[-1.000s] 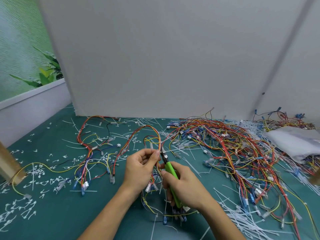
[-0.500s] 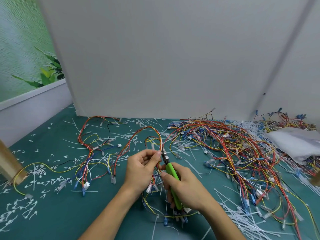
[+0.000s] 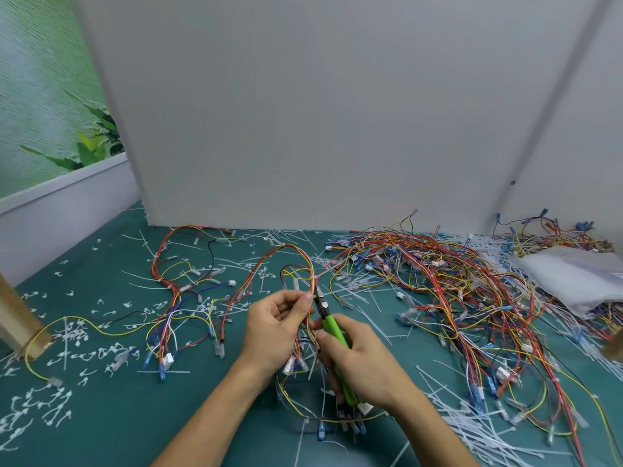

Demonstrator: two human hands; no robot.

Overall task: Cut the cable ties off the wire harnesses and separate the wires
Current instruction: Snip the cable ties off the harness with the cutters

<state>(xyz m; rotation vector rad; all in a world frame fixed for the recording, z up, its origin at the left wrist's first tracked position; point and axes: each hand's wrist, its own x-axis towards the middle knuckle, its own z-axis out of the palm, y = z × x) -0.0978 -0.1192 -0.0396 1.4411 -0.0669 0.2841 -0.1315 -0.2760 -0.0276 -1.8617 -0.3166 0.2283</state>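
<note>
Wires (image 3: 172, 293) I have already loosened lie spread toward the left edge of the bench (image 3: 118, 416), among white clipped tie ends (image 3: 67, 335). Near the middle of the front edge, my left hand (image 3: 273, 328) pinches the harness (image 3: 290, 246) between thumb and fingers, and its loop stands up toward the back edge. Just right of it, my right hand (image 3: 360, 358) grips the green-handled cutters (image 3: 333, 330), with the tip against the bundle beside my left thumb.

Over the last second almost nothing has shifted. Both hands keep their places, and the tip is still at the same point on the bundle. I judge the snip is still in progress. No tie has dropped away, and the tie itself is too small to make out. The uncut heap (image 3: 438, 284) fills the right side of the bench, so plenty of work remains.
</note>
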